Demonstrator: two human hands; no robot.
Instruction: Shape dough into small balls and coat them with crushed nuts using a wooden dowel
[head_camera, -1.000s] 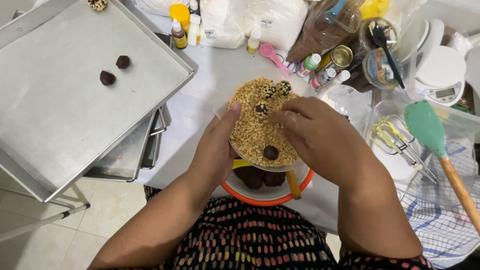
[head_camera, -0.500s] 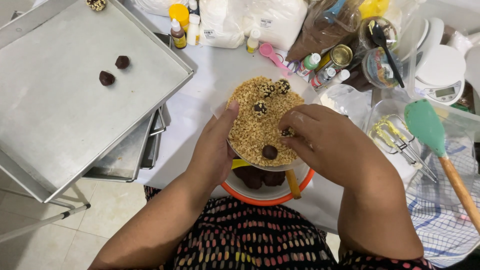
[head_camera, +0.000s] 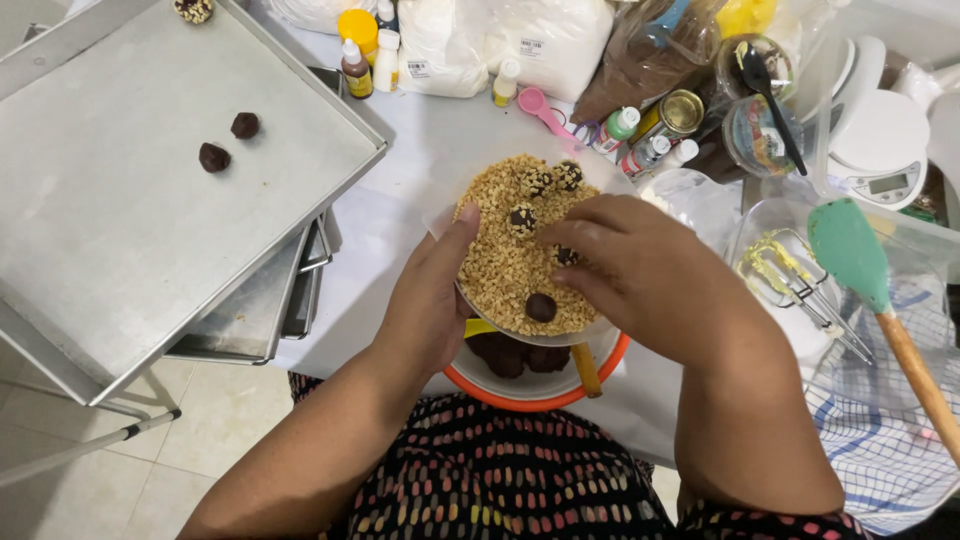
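Fingers (head_camera: 572, 262) pinching chocolate ball (head_camera: 566, 256), nut bowl (head_camera: 500, 280)

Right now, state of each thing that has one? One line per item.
Left hand: cupped on the nut bowl's rim, steadying it.
Right hand: fingertips pressing a ball into the nuts.
Nut bowl: full of chopped nuts, resting over the orange bowl.
Plain ball: uncoated, on the nuts.
Coated balls: nut-covered, at the far edge.
Orange bowl: holds dark dough.
Tray: two plain balls on it.
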